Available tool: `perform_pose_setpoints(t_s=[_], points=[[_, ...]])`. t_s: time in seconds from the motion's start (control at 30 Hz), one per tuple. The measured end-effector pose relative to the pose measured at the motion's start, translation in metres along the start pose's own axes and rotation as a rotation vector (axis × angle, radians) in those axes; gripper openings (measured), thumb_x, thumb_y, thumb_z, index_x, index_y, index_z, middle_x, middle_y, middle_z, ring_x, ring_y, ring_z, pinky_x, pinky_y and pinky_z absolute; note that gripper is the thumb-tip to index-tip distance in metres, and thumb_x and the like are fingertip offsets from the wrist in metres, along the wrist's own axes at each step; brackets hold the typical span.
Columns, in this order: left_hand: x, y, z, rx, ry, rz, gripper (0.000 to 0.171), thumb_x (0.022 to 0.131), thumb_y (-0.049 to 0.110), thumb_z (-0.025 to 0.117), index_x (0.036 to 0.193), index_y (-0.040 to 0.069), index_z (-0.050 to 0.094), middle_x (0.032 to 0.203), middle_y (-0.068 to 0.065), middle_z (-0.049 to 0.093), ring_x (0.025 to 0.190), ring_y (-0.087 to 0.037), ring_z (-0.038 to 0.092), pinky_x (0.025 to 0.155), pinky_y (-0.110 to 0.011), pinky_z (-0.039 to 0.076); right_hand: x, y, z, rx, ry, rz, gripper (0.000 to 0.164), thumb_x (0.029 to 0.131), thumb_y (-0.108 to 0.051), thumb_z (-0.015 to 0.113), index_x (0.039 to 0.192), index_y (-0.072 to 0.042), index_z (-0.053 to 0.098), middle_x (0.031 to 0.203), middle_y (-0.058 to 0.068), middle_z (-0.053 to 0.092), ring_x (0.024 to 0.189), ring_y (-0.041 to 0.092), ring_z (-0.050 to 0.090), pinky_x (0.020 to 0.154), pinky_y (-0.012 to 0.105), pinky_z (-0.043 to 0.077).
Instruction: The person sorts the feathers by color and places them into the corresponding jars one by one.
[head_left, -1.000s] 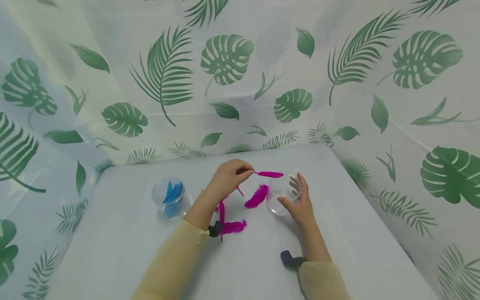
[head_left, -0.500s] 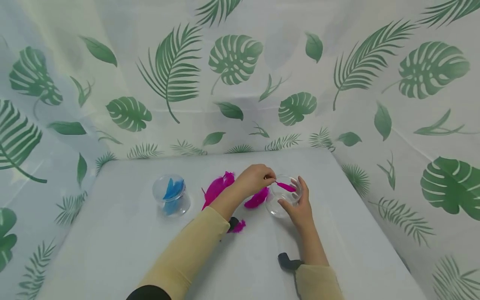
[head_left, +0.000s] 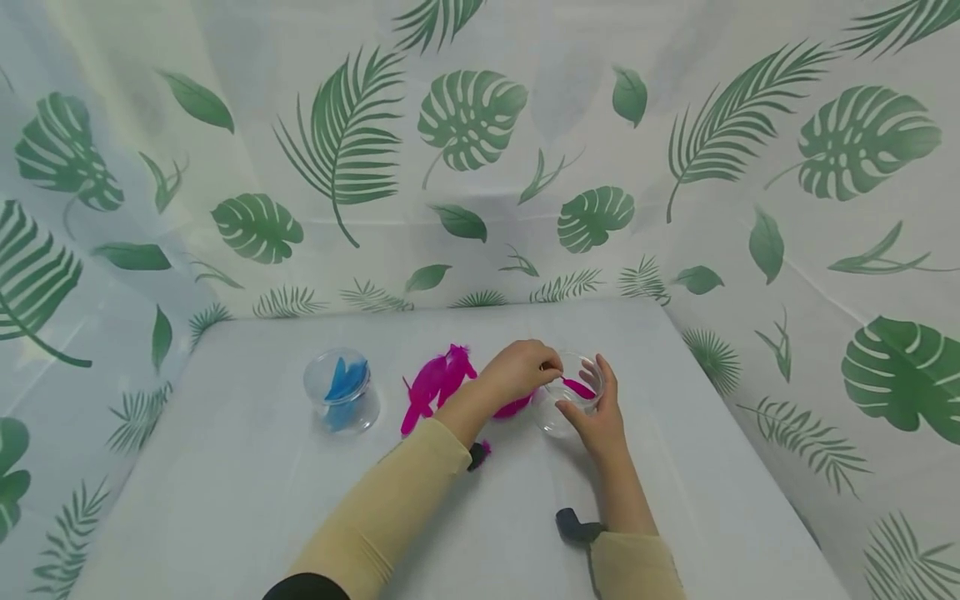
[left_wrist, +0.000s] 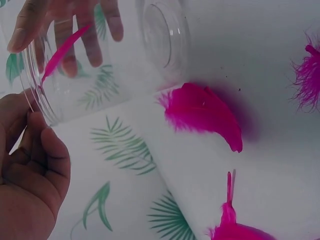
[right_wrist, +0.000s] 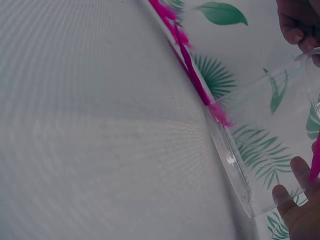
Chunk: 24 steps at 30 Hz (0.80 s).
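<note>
In the head view my left hand point(head_left: 517, 371) is at the mouth of a clear plastic jar point(head_left: 551, 421), pinching the quill end of a magenta feather point(head_left: 578, 388). The feather's vane lies inside the jar, as the left wrist view also shows with the feather point(left_wrist: 65, 52) behind the clear wall. My right hand point(head_left: 602, 417) grips the jar from the right, thumb on the near side and fingers behind. The jar's mouth is tilted up towards the left hand. Another magenta feather point(left_wrist: 202, 112) lies on the table beside the jar's base.
A second clear jar point(head_left: 366, 417) holding blue feathers point(head_left: 347, 379) stands at the left on the white table point(head_left: 247, 483). Several magenta feathers point(head_left: 431, 383) lie between the jars, partly hidden by the left forearm. A leaf-patterned curtain point(head_left: 480, 267) borders the table's back.
My left hand has moved right and slightly down to the jar's mouth, carrying the magenta feather from above the rim to inside. The right hand keeps holding the jar.
</note>
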<state>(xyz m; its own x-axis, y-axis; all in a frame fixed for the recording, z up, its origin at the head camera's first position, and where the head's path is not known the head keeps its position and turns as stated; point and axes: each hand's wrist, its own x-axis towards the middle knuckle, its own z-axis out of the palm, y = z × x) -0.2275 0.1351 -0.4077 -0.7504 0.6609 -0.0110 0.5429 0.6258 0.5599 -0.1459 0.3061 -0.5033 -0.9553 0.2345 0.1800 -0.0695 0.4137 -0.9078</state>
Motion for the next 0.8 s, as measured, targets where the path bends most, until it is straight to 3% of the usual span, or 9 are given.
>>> perform_pose_setpoints(t_s=[0.33, 0.53, 0.7, 0.8], points=[[-0.002, 0.002, 0.0, 0.035, 0.002, 0.016, 0.017, 0.096, 0.031, 0.065, 0.109, 0.024, 0.074, 0.097, 0.012, 0.068, 0.09, -0.004, 0.059, 0.09, -0.02, 0.053, 0.0, -0.004, -0.001, 0.014, -0.023, 0.003, 0.1, 0.084, -0.018, 0.077, 0.157, -0.035, 0.011, 0.16, 0.001, 0.032, 0.148, 0.029, 0.032, 0.116, 0.063, 0.029], [-0.007, -0.003, -0.005, 0.017, 0.018, 0.027, 0.024, 0.096, 0.034, 0.065, 0.116, 0.023, 0.073, 0.103, 0.009, 0.068, 0.094, -0.006, 0.059, 0.091, -0.022, 0.053, -0.007, -0.029, -0.002, 0.051, -0.045, -0.046, 0.099, 0.083, -0.009, 0.077, 0.158, -0.015, 0.012, 0.158, 0.015, 0.033, 0.145, 0.039, 0.033, 0.117, 0.063, 0.026], [-0.023, -0.007, -0.028, -0.089, 0.086, -0.022, 0.031, 0.096, 0.041, 0.062, 0.123, 0.027, 0.068, 0.11, 0.009, 0.064, 0.096, -0.008, 0.059, 0.084, -0.024, 0.055, -0.005, -0.025, -0.003, 0.084, -0.04, -0.073, 0.1, 0.082, -0.006, 0.078, 0.158, -0.015, 0.013, 0.156, 0.018, 0.035, 0.143, 0.041, 0.034, 0.117, 0.062, 0.027], [-0.042, -0.017, -0.049, -0.167, 0.153, -0.05, 0.031, 0.097, 0.044, 0.059, 0.123, 0.029, 0.067, 0.113, 0.012, 0.064, 0.098, -0.008, 0.06, 0.083, -0.026, 0.055, -0.001, -0.012, -0.003, 0.087, -0.02, -0.062, 0.102, 0.081, -0.008, 0.079, 0.158, -0.023, 0.014, 0.156, 0.012, 0.037, 0.144, 0.037, 0.035, 0.117, 0.06, 0.028]])
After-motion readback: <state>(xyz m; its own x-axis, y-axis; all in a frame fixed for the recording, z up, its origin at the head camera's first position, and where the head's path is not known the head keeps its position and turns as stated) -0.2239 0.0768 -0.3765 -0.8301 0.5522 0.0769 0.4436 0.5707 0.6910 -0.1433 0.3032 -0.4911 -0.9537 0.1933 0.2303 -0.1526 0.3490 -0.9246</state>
